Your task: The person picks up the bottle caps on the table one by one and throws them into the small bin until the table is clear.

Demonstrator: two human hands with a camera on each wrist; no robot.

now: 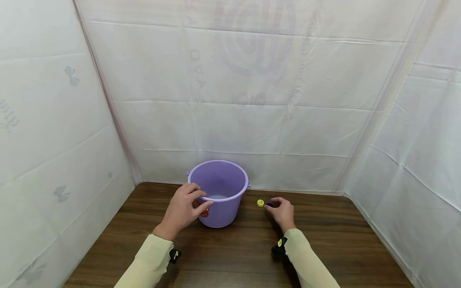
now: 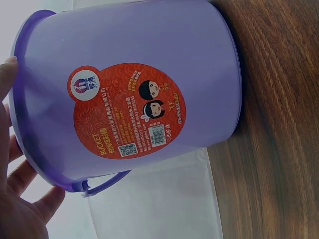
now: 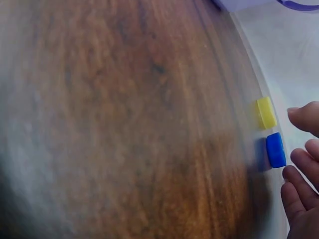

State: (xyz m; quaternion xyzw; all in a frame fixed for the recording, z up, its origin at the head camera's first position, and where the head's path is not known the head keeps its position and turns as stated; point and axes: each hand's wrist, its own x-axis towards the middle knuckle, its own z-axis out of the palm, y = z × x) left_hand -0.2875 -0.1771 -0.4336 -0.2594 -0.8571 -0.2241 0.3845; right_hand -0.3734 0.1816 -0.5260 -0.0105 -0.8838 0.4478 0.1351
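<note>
A purple bucket (image 1: 223, 210) stands upright on the brown wooden table, with a red printed label (image 2: 129, 112) on its side. My left hand (image 1: 184, 206) grips the bucket's rim at the near left, fingers at the rim's inner side and thumb outside. Right of the bucket lie a yellow bottle cap (image 1: 260, 203) and a blue bottle cap (image 1: 269, 205). My right hand (image 1: 282, 212) hovers around the blue cap. In the right wrist view its thumb and fingers are spread, with a small gap to the blue cap (image 3: 275, 150); the yellow cap (image 3: 266, 113) sits beside it.
White sheeting (image 1: 252, 132) hangs behind the table (image 1: 223, 256) and along both sides. The bucket's purple handle (image 2: 107, 184) hangs down at its side. Black wrist cameras sit on both wrists over pale sleeves (image 1: 306, 256).
</note>
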